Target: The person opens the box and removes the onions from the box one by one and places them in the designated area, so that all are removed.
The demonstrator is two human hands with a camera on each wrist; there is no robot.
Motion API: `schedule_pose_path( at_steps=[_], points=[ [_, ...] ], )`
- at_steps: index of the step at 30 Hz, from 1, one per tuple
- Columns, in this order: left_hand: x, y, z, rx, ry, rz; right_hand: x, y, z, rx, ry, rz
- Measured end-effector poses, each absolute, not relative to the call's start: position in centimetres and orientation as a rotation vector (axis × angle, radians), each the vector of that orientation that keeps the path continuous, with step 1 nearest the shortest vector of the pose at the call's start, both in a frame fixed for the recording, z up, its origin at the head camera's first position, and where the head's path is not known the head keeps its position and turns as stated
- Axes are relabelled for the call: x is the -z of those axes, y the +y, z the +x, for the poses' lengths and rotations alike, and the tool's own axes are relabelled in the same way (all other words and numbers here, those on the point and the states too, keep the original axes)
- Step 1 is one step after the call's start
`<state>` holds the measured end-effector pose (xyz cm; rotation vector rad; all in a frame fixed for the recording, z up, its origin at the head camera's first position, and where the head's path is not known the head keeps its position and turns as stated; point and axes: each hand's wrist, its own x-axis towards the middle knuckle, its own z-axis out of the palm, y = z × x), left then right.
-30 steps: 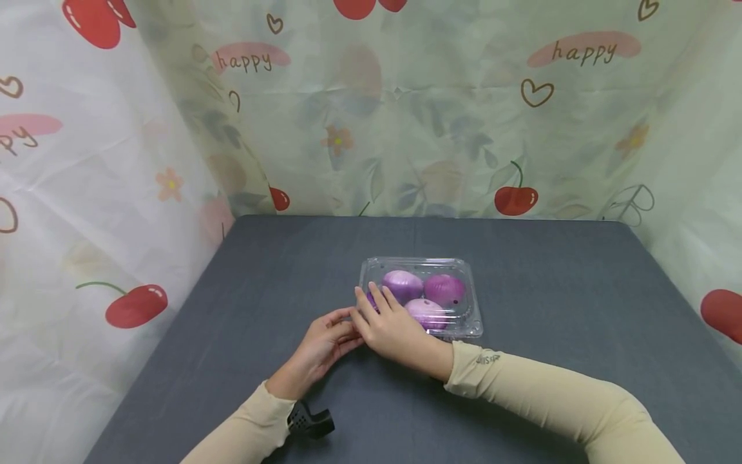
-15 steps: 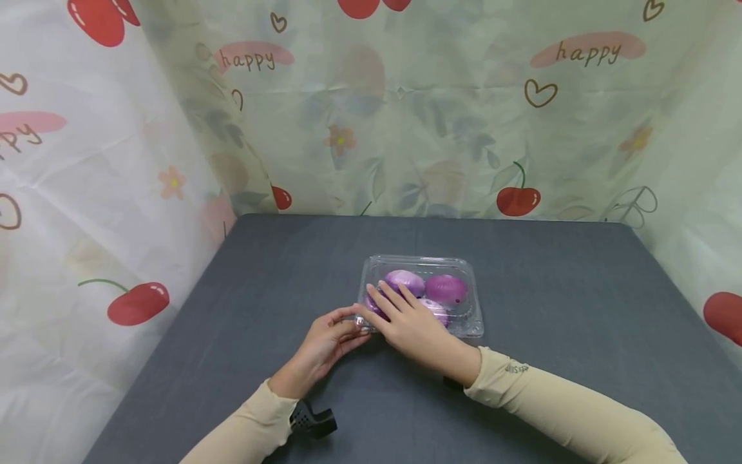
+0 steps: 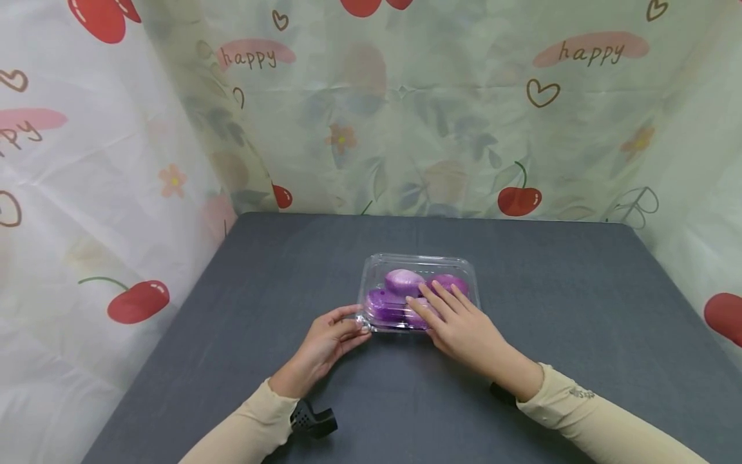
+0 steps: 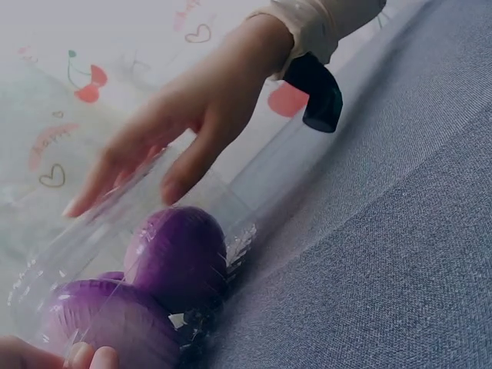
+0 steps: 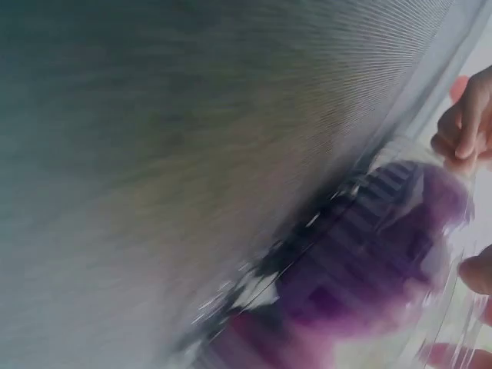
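Observation:
Several purple onions (image 3: 384, 304) lie inside a clear plastic clamshell box (image 3: 400, 261) on the grey table. With thumb and fingers my left hand (image 3: 326, 343) pinches the box's near-left corner. My right hand (image 3: 466, 330) lies across the near-right part of the lid, fingers straight and spread, covering part of the onions there. From the left wrist view, the right hand (image 4: 204, 115) reaches over the lid above a dark onion (image 4: 181, 254). The right wrist view is blurred; it shows the left hand (image 5: 467, 123) at the far corner and onions (image 5: 361, 261) behind the clear wall.
The grey table (image 3: 290, 258) spreads around the box on all sides. Behind it and at both sides hangs a printed curtain (image 3: 400, 129) with cherries and hearts. A black wrist camera (image 3: 313, 420) sits under the left sleeve.
My right hand has slid rightward along the lid, from the near-left corner to the near-right part. The left hand stays at the near-left corner, and the left onions now show uncovered.

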<state>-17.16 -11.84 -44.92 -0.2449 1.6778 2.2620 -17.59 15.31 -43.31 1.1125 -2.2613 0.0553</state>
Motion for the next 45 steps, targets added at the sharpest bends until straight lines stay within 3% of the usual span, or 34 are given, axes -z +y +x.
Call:
schedule_pose_path(
  at_steps=[14,29,45],
  points=[
    [44.9,-11.8,-17.3,-2.269,1.671,-0.184,42.9,20.2,-16.4,-0.143,-2.263,1.115],
    [44.6,-11.7,-17.4,-2.245,1.694,-0.215,42.1,18.4,-15.3,-0.006,-2.397,1.009],
    [44.8,-12.0,-17.5,-2.236,1.704,-0.208,41.8,18.8,-16.2,0.012,-2.283,1.096]
  ],
)
